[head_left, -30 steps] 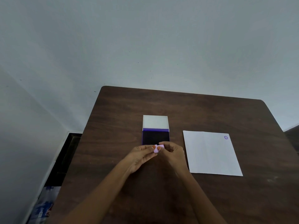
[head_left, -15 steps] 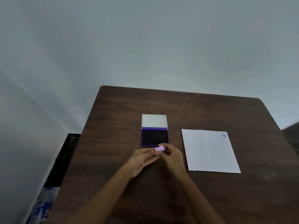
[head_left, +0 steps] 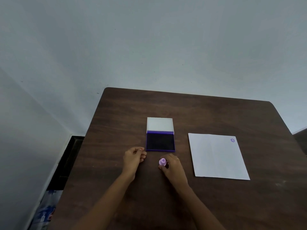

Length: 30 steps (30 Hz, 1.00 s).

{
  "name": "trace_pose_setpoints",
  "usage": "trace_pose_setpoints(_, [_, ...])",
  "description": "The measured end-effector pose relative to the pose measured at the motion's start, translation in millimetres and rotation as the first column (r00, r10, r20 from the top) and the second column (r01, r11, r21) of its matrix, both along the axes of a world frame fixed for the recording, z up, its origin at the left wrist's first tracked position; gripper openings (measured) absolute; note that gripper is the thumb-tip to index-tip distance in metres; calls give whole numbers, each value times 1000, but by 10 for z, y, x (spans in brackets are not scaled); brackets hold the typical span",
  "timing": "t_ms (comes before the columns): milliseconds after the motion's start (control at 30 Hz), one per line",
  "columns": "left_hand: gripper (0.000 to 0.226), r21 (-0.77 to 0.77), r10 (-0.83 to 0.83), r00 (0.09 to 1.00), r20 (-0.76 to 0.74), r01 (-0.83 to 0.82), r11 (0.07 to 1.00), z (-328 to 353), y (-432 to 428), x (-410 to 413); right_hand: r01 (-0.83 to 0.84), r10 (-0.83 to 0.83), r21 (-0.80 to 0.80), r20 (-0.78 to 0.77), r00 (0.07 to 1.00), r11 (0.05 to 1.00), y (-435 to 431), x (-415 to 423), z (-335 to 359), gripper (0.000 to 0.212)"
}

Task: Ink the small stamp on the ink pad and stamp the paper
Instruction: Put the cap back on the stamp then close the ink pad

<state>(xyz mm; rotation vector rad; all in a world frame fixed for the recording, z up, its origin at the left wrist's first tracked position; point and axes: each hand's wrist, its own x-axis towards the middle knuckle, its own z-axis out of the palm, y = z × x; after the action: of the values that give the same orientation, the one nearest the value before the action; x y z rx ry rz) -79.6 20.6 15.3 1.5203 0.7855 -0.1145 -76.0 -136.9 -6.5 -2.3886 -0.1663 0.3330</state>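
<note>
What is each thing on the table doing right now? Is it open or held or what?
Ink pad: open, lid flipped back, dark pad showing.
Stamp: held in the right hand, near the ink pad, not on it.
Left hand: fingers curled; whether it holds anything is unclear.
Paper: lying flat, one purple stamp mark in its far right corner.
Table: brown.

Ink pad (head_left: 160, 141) lies left of paper (head_left: 216, 156).
</note>
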Motion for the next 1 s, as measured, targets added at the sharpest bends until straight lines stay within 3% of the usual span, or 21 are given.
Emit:
trace_pose_setpoints(233, [15, 109, 62, 996, 56, -68, 992, -34, 40, 107, 10, 9, 83, -229, 973, 997, -234, 132, 109, 64])
trace_pose_setpoints(333, [18, 170, 70, 995, 69, -81, 982, -29, 52, 241, 124, -81, 170, -240, 967, 978, -353, 274, 210, 37])
trace_pose_setpoints(400, [19, 240, 50, 996, 77, -67, 968, -20, 27, 362, 273, -228, 229, -203, 952, 935, -358, 421, 263, 13])
trace_pose_setpoints(433, [21, 282, 32, 996, 80, -53, 958, -16, 7, 425, 333, -298, 234, -173, 939, 913, -353, 514, 271, 11])
trace_pose_setpoints(533, [26, 364, -38, 996, 85, 5, 931, -17, -59, 604, 402, -391, 196, -94, 915, 894, -318, 814, 248, 21])
trace_pose_setpoints(667, [28, 427, -130, 986, 101, 74, 901, -28, -134, 814, 412, -388, 204, -148, 910, 888, -197, 1074, 144, 32])
trace_pose_setpoints(1000, [24, 559, -166, 986, -28, 153, 815, -37, -84, 1115, 401, -392, 149, -88, 916, 904, -71, 1352, 25, 22])
